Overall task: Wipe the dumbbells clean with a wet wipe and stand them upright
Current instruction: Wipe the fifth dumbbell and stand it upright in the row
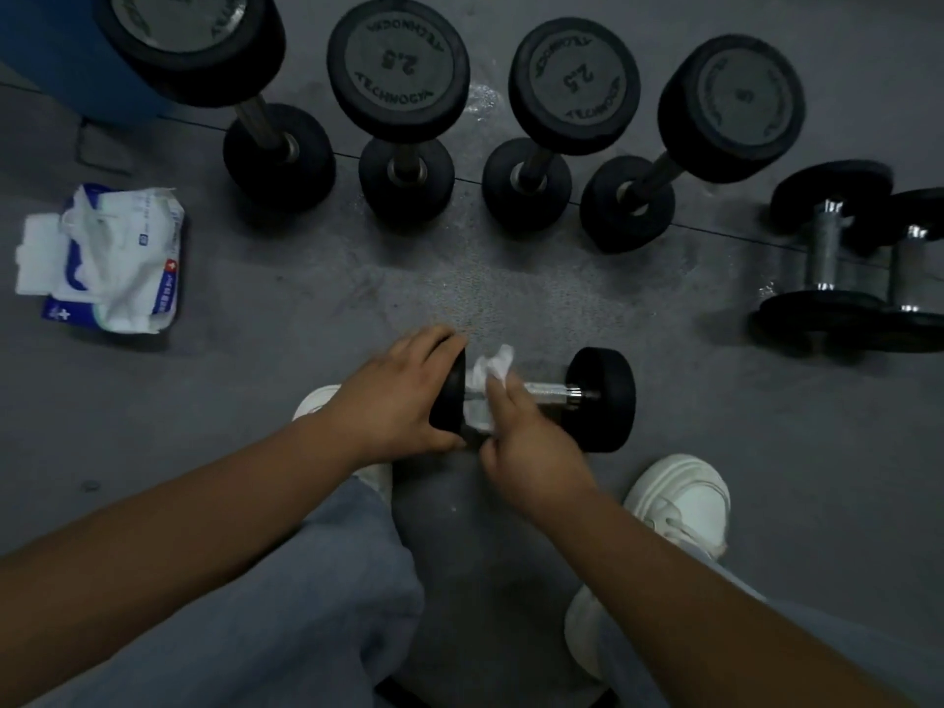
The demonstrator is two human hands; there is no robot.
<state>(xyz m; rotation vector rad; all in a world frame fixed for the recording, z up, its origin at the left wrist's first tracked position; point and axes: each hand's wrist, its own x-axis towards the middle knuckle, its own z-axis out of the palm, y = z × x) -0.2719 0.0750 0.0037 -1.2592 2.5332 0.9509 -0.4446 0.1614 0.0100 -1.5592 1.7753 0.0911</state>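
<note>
Grey speckled gym flooring (204, 426) is spread across the scene. Near the centre, a small black dumbbell with a chrome handle (603, 398) is laid on its side. Its left head is gripped by the left hand (398, 396), while a crumpled white wet wipe (490, 373) is pinched against the handle by the right hand (531, 442). Four larger black round-headed dumbbells (574, 84) are stood upright in a far row. Two chrome-handled black dumbbells (827, 258) are laid flat at the far right. An opened white-and-blue wipe packet (112, 258) is placed at the left.
</note>
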